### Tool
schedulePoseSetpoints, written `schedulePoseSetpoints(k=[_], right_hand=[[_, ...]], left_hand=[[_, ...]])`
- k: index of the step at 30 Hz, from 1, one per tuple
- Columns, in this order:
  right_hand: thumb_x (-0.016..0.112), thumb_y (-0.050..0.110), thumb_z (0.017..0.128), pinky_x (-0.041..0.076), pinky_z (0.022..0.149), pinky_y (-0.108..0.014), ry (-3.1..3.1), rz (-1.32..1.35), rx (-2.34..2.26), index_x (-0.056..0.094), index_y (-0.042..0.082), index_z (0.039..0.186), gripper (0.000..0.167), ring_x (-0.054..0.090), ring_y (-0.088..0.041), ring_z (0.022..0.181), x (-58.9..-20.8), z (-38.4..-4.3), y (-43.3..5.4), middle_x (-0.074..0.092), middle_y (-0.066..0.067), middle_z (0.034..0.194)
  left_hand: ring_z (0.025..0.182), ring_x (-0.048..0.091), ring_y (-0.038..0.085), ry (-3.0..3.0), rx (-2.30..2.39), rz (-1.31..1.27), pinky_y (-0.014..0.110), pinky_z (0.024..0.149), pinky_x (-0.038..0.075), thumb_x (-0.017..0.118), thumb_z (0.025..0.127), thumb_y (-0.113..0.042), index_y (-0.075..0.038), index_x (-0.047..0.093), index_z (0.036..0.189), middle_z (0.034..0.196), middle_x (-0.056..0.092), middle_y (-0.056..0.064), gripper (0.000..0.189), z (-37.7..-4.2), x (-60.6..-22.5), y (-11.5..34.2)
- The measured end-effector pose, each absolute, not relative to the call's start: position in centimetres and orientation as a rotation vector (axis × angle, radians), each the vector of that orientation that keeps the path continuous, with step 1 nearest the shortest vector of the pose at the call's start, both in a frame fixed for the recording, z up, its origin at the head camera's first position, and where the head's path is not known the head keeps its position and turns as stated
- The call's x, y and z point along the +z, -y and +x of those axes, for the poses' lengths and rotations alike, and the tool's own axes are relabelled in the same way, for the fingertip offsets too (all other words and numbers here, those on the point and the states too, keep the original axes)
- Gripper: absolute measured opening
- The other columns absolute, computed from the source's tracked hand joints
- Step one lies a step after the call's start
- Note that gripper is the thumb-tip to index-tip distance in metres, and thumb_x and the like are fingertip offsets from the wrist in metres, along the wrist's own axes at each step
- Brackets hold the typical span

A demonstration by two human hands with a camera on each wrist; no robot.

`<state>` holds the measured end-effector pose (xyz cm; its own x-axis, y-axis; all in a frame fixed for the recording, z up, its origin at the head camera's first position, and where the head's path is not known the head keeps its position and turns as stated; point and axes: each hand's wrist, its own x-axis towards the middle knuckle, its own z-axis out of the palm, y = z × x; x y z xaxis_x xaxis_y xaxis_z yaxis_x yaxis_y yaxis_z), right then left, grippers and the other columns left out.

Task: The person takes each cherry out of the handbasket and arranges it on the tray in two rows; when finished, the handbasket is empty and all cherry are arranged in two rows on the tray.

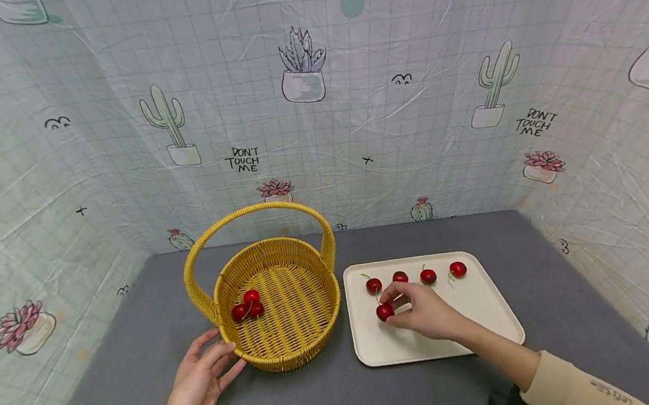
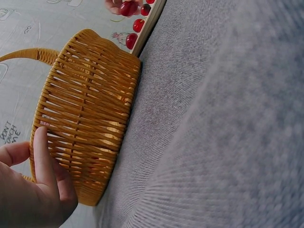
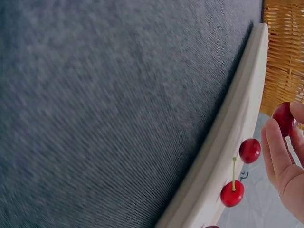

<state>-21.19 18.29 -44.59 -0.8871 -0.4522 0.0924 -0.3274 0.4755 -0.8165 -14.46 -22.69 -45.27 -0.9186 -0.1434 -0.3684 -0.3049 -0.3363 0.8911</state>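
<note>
A dark red cherry (image 1: 385,312) with a stem is pinched between the thumb and fingers of my right hand (image 1: 422,311), over the left part of a cream tray (image 1: 434,343). Along the tray's far side lie several more cherries, among them a stemmed one (image 1: 428,276) and one at the far right (image 1: 458,269). My left hand (image 1: 202,374) holds the near left rim of a yellow wicker basket (image 1: 296,304); in the left wrist view its fingers lie against the woven outer wall (image 2: 90,109). Three cherries (image 1: 251,296) sit together inside, towards the left.
The basket's tall arched handle (image 1: 254,208) stands upright over it. Basket and tray are side by side on a grey cloth-covered table (image 1: 321,401), a narrow gap between them. Behind and at both sides hangs a cactus-printed curtain (image 1: 363,119).
</note>
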Motion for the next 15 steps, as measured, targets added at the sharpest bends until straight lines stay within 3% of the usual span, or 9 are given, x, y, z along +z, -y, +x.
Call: schedulePoseSetpoints(k=[11,15], right_hand=[[0.083,0.004,0.084,0.056,0.085,-0.043,-2.637,-0.712,-1.262,0.071,0.011,0.103,0.023,0.067,-0.022,0.098,-45.7,-21.0,-18.0,0.07,0.004,0.099],[0.082,0.002,0.084,0.057,0.084,-0.04,-2.638,-0.713,-1.243,0.072,0.01,0.104,0.024,0.066,-0.021,0.096,-45.8,-20.9,-17.9,0.07,0.003,0.098]], left_hand=[[0.106,0.067,0.017,-1.75,2.42,-0.587,0.039,0.095,0.059,0.065,0.1,-0.005,-0.013,0.026,0.151,0.128,0.055,0.007,0.065,-14.4,-45.3,22.7],[0.106,0.066,0.017,-1.745,2.421,-0.585,0.039,0.095,0.059,0.065,0.1,-0.005,-0.013,0.026,0.151,0.127,0.056,0.006,0.065,-14.4,-45.3,22.7]])
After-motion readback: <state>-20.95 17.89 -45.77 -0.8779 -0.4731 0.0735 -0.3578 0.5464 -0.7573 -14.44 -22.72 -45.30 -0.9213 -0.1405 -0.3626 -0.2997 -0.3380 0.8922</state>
